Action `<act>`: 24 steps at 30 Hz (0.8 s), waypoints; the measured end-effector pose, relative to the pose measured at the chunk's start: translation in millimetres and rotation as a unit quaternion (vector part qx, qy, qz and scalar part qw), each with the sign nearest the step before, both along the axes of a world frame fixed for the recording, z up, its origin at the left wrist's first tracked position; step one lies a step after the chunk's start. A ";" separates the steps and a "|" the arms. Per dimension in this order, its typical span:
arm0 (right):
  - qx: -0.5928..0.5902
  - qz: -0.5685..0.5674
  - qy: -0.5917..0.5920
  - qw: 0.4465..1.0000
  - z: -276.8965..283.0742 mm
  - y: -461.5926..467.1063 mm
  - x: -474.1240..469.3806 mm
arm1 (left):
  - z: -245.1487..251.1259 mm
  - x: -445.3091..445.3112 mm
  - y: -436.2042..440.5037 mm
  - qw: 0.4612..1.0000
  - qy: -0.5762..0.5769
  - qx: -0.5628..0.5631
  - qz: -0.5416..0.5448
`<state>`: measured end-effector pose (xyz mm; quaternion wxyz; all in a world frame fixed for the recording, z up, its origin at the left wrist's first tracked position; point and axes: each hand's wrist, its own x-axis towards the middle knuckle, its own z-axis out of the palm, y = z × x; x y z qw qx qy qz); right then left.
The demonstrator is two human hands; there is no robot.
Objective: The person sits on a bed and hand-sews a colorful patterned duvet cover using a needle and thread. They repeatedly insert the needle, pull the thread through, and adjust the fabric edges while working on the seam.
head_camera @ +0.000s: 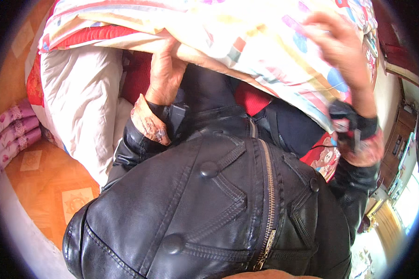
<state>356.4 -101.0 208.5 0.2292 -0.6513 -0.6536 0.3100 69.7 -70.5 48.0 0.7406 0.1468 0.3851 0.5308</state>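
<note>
A patterned fabric (209,38) with coloured spots and stripes lies across the person's lap, over dark trousers (209,87). At its near edge is my left hand (166,76), palm turned up, with the fingertips hidden under the cloth. Whether the fingers grip the edge cannot be told. My right hand (338,48), blurred, is above the right part of the fabric, with its fingers bent; it is unclear whether it touches the cloth. Both wrists have black bands. Beneath the fabric at the left shows a white quilt (80,101). Red cloth (252,98) shows between the legs.
Folded purple floral fabric (17,132) lies at the far left beside the orange-brown patterned floor (45,174). Red printed cloth (323,157) is near the right hip. Dark wooden furniture (399,139) stands at the right edge.
</note>
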 end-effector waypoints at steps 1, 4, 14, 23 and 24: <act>0.032 0.104 -0.031 0.994 -16.5 9.4 -23.4 | 0.9 1.2 2.6 1.000 0.024 0.003 0.008; 0.076 0.167 0.125 0.975 -54.9 25.2 -70.5 | 0.7 2.8 1.5 1.000 0.018 0.007 0.024; 0.022 0.085 0.126 0.988 -77.2 14.4 -87.5 | 26.9 -54.1 -16.7 0.964 0.238 0.098 0.064; -0.004 0.055 0.155 0.986 -82.4 1.1 -91.2 | 32.1 -32.5 23.0 0.993 0.099 0.013 -0.055; 0.025 0.063 0.155 0.986 -81.9 1.8 -92.6 | 31.0 -34.2 24.6 0.995 0.082 0.033 -0.049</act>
